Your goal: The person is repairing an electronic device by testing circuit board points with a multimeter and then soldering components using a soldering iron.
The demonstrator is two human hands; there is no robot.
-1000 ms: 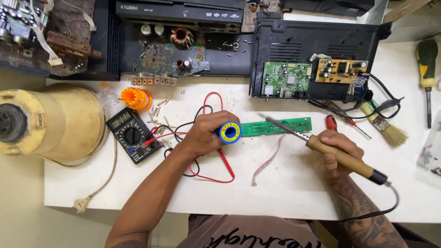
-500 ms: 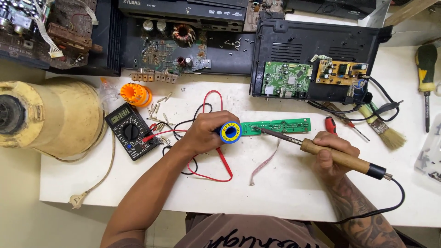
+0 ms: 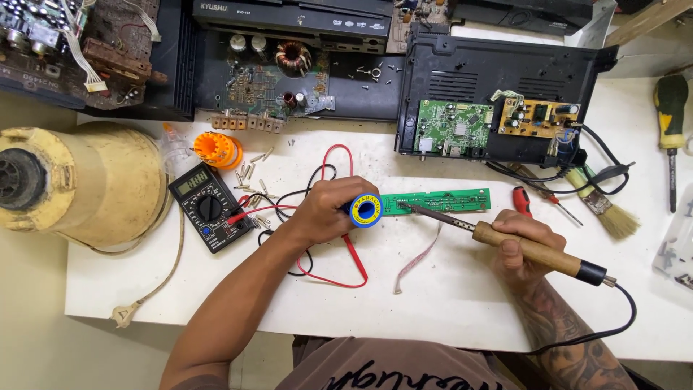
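At 3 o'clock of the left hand (image 3: 325, 215), closed round a blue-yellow solder spool (image 3: 366, 211), lies a narrow green circuit board (image 3: 437, 201), long axis 9-to-3. The right hand (image 3: 521, 245) grips a wooden-handled soldering iron (image 3: 505, 240), tip pointing 10 o'clock onto the board.

multimeter (image 3: 210, 208), paintbrush (image 3: 605, 211), yellow-handled screwdriver (image 3: 670, 124)

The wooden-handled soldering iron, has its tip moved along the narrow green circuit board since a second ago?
Yes. The wooden-handled soldering iron slid left: its tip now rests nearer the narrow green circuit board's left end and the blue-and-yellow solder spool.
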